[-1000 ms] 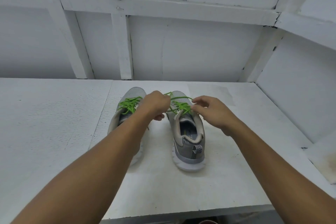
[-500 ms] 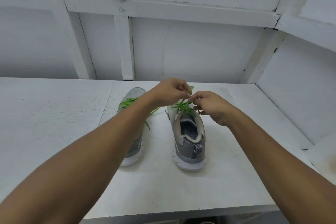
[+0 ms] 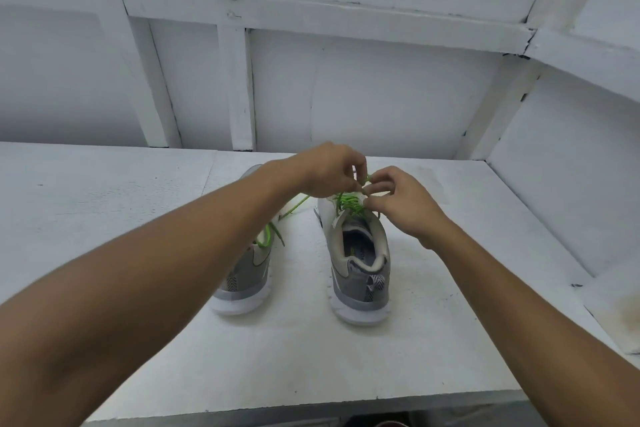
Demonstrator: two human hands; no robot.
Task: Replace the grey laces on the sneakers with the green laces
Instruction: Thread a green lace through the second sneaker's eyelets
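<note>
Two pinches: your left hand (image 3: 325, 172) and right hand (image 3: 403, 206) grip the lace (image 3: 348, 203) (knot stage, likely); cinch it next.

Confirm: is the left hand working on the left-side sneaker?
No, the left hand and right hand both pinch the green lace over the right-side sneaker.

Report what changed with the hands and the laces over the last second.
The left hand moved right and away, and the right hand edged left. They now meet above the right sneaker, fingers pinching its green lace and drawing it up between them. The right sneaker and the left sneaker stayed put on the table.
</note>
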